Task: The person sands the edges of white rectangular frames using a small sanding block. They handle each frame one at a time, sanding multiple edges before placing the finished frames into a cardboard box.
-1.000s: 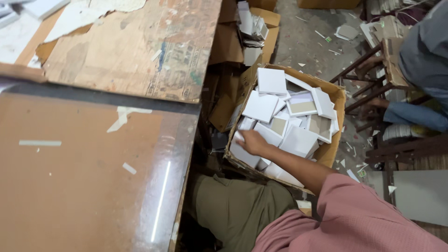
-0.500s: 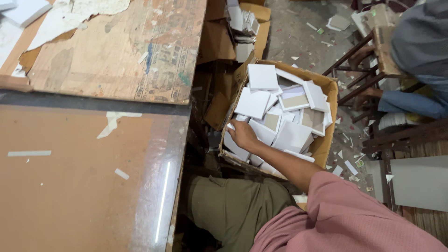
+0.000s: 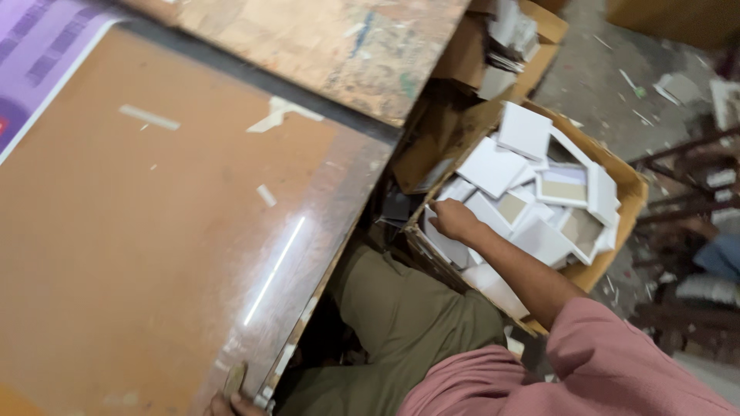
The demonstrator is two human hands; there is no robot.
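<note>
Right hand (image 3: pixel 455 219) pinches a white card (image 3: pixel 439 237) inside the cardboard box (image 3: pixel 628 185) (nothing lifted out yet); left hand (image 3: pixel 231 402) barely shows, its grip unclear

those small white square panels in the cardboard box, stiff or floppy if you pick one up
Probably stiff: each white panel keeps flat faces and straight edges though piled at angles. Likely light, since some lean on others without bending them. The loose pile in the cardboard box may shift as the right hand pulls one.
</note>
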